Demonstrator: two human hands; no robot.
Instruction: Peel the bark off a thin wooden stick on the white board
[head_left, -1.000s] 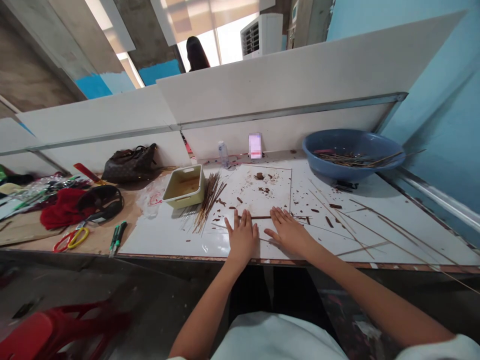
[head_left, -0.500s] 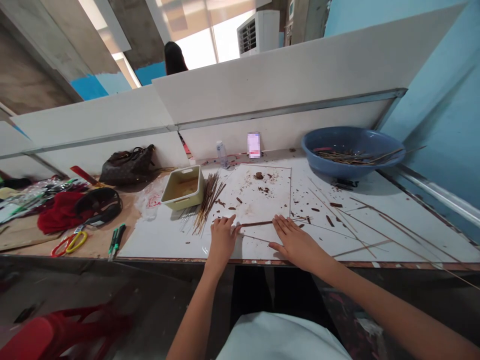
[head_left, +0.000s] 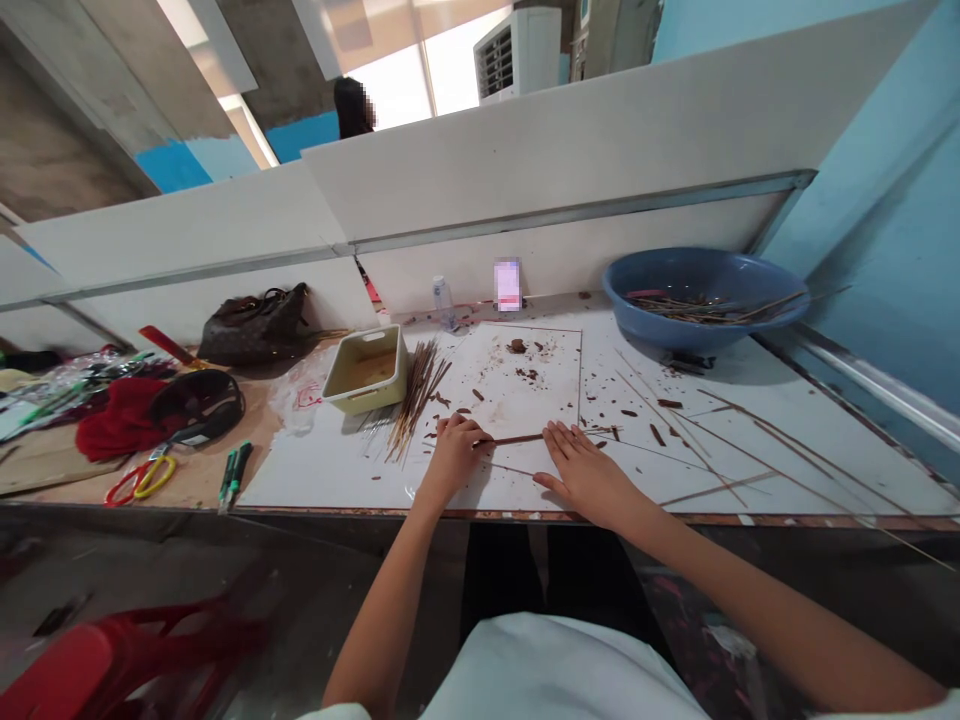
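Observation:
A thin, brown-coated stick [head_left: 517, 439] lies nearly level across the front of the white board [head_left: 555, 395]. My left hand [head_left: 455, 452] is closed, with its fingertips pinching the stick's left end. Over the right end, my right hand [head_left: 585, 467] lies flat with fingers stretched out and the thumb apart, hiding that end. Beyond the stick sits a small brown lump [head_left: 517, 346] with crumbs scattered around it. A bundle of thin sticks [head_left: 420, 395] lies left of the board.
A yellow-green tub [head_left: 364, 400] stands beside the bundle. At the back right is a blue basin [head_left: 697, 325] holding sticks. Loose long sticks [head_left: 795, 470] spread over the right side. Scissors [head_left: 142, 480], green-handled cutters [head_left: 235, 472] and a brown bag [head_left: 255, 328] lie left.
My left fingers have drawn in around the stick's left end, where they were more lifted before. My right hand stays flat at the other end, nearly unmoved.

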